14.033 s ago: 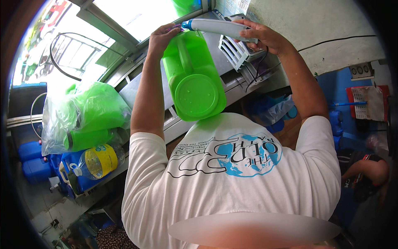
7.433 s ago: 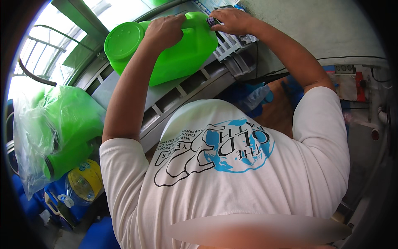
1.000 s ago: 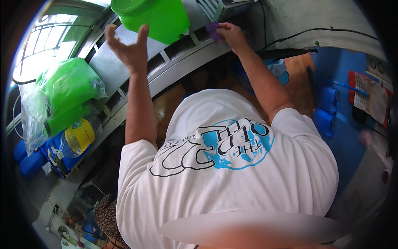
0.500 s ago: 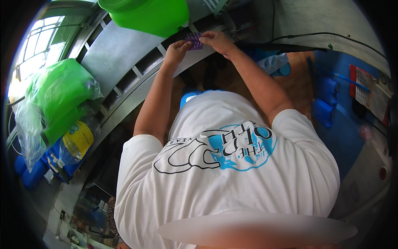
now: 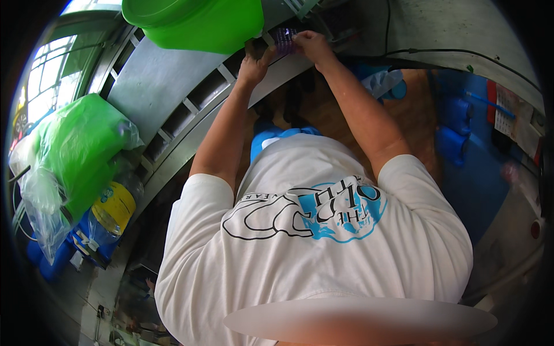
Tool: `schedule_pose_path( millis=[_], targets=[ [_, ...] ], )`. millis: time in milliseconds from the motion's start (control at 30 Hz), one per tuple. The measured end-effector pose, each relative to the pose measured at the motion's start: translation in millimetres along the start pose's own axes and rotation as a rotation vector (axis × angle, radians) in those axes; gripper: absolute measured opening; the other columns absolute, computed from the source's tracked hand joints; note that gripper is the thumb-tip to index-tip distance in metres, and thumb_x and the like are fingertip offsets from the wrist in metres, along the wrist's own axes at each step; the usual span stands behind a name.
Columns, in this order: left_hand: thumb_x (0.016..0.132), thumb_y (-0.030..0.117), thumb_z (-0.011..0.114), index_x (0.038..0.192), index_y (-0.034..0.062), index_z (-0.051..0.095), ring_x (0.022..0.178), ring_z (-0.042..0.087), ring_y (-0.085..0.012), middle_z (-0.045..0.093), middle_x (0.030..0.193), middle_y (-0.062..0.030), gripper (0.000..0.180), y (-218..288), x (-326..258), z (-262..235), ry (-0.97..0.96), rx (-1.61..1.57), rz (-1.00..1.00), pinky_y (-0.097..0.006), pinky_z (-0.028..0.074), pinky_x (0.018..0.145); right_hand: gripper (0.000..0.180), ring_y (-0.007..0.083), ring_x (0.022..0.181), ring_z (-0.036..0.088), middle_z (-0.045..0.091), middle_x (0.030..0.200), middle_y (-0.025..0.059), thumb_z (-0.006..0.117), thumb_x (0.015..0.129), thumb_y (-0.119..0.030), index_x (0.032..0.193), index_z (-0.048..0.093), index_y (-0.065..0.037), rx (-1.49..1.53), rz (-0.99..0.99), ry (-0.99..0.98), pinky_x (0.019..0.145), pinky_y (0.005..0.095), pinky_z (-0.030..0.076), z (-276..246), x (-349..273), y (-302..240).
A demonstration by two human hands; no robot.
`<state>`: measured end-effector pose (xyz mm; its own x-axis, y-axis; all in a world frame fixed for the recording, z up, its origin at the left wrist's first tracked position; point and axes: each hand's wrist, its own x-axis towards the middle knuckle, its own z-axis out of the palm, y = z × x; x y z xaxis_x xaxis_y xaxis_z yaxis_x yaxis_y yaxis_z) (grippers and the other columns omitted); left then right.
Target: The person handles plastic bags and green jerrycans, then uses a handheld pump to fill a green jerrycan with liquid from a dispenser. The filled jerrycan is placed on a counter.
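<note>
A small purple patterned sheet or packet (image 5: 285, 41), with a shiny patch on it, is pinched at its right edge by my right hand (image 5: 314, 47). My left hand (image 5: 255, 66) is just left of it, thumb and forefinger spread apart, close under the lower right corner of a big green plastic container (image 5: 199, 26). Whether those fingertips touch the container I cannot tell. Both arms reach forward over a metal frame with slots (image 5: 210, 92).
On the left, a green container in clear plastic wrap (image 5: 86, 150) stands by a yellow-labelled bottle (image 5: 115, 210) and blue containers (image 5: 55, 262). More blue containers (image 5: 453, 144) lie at the right. A black cable (image 5: 450, 53) runs along the wall.
Half a second ago both hands held the purple sheet. My left hand has since come off it and spread its fingers; my right hand has carried the sheet slightly up and right.
</note>
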<state>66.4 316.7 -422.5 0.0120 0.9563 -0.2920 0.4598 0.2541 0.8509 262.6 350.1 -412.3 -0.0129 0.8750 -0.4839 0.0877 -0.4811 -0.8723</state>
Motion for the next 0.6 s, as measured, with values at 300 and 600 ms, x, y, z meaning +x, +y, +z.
schedule_pose_path(
  millis=[300,600],
  targets=[
    [0.080,0.064,0.060,0.146,0.0068,0.019,0.114,0.057,-0.0403,0.061,0.123,-0.0193,0.097,-10.3,12.2,-8.6,-0.100,0.062,0.009,-0.043,0.044,0.096,0.027,0.0218,0.077,0.068,0.070,0.083,0.0119,0.070,0.079,-0.029,0.093,0.070,-0.006,-0.327,-0.161,0.206,0.072,0.0338,0.051,25.1,21.3,17.3],
    [0.083,0.050,0.061,0.110,0.0084,0.063,0.099,0.063,-0.0366,0.067,0.105,-0.0175,0.049,-22.6,-3.8,-13.9,0.077,0.271,0.023,-0.044,0.051,0.083,0.041,0.0329,0.096,0.065,0.069,0.100,0.0128,0.059,0.086,-0.046,0.106,0.068,-0.012,-0.709,-0.143,-0.151,0.085,0.0424,0.050,75.6,-2.6,-15.8]
  ],
)
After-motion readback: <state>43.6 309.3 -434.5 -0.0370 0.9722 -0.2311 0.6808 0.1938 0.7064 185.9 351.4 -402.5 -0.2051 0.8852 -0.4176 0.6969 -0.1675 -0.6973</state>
